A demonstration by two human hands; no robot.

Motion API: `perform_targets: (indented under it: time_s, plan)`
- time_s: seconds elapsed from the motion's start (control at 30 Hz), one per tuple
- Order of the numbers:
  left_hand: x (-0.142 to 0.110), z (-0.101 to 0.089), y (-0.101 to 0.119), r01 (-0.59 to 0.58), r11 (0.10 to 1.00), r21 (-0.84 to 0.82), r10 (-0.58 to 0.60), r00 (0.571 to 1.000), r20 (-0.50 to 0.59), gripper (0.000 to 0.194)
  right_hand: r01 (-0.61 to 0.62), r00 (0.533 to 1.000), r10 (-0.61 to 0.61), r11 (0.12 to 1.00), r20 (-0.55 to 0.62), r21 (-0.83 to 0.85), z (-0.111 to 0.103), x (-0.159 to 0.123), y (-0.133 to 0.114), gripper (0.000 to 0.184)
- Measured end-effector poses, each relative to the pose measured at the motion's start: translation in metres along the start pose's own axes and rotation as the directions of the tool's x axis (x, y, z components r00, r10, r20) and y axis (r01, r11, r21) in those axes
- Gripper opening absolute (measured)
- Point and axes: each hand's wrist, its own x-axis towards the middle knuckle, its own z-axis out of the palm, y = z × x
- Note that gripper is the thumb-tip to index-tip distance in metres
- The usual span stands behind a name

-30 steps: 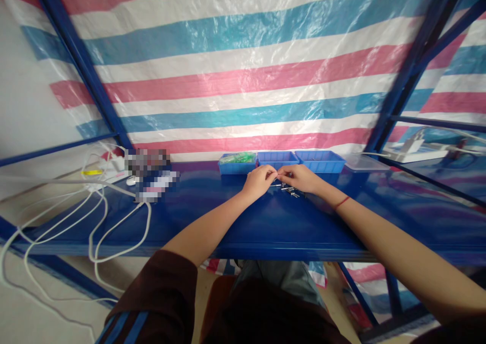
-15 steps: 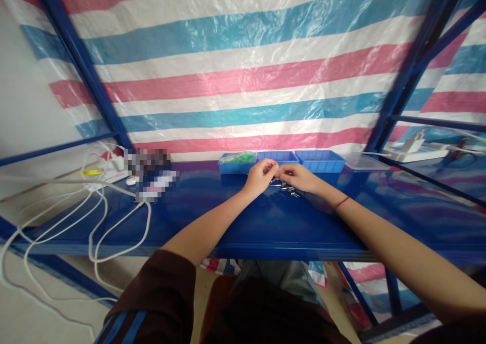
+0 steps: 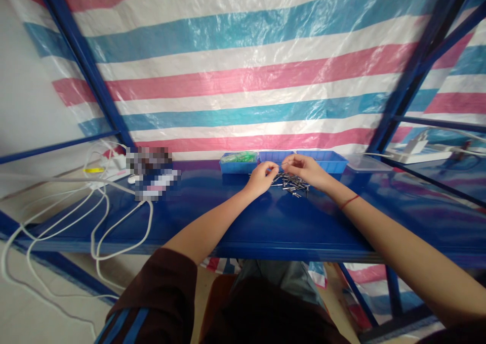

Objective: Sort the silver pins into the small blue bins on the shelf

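A loose pile of thin metal pins that look like blind rivets (image 3: 295,183) lies on the blue table, just under my hands. Above the left side of this pile, my left hand (image 3: 262,176) has thumb and forefinger pinched together; whatever they hold is too small to make out. Close on its right, my right hand (image 3: 304,169) also pinches, with a hint of something thin and dark at its fingertips. A narrow gap separates the two hands. Behind them stand a blue bin with green items in clear plastic (image 3: 240,158), a middle blue bin (image 3: 276,156) and a right blue bin (image 3: 334,163).
A clear plastic lid (image 3: 369,163) lies right of the bins. White cables (image 3: 150,222) loop over the table's left end, near a power strip (image 3: 114,174) and blurred-out items. Blue metal posts (image 3: 402,86) and a striped sheet (image 3: 243,81) frame the table (image 3: 235,222).
My right hand has moved slightly up and to the right, away from my left hand. More of the metal pile shows between and below them. My left hand has hardly moved.
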Motion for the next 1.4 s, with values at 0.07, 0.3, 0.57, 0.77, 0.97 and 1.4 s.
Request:
perform_targets:
  time_s: [0.07,0.3,0.57,0.77,0.97,1.4]
  plan:
    - [-0.001,0.000,0.001,-0.001,0.999,0.037,-0.001,0.999,0.048,0.016,0.010,1.000,-0.010,1.000,0.008,-0.013,0.002,-0.001,-0.003,0.032]
    - [-0.005,-0.003,0.006,-0.040,0.972,0.233,0.006,0.990,0.144,0.026,-0.080,0.981,0.064,0.994,-0.185,-0.077,-0.007,0.004,0.002,0.030]
    - [-0.013,-0.005,0.001,-0.190,0.838,0.511,0.008,0.941,0.338,0.028,-0.365,0.855,-0.107,0.571,-0.507,-0.736,-0.068,0.001,0.036,0.031]
    - [-0.012,-0.005,0.001,-0.242,0.823,0.515,0.036,0.926,0.376,0.023,-0.344,0.896,-0.090,0.476,-0.435,-0.809,-0.066,0.002,0.042,0.039]
    - [-0.011,-0.006,0.005,-0.151,0.866,0.476,0.027,0.966,0.258,0.022,-0.146,0.963,-0.050,0.725,-0.263,-0.673,-0.042,0.005,0.023,0.028]
    - [0.000,0.001,-0.005,0.087,0.980,-0.181,-0.080,0.996,0.048,0.013,0.007,0.998,-0.004,0.998,0.056,-0.058,0.006,-0.003,-0.008,0.032]
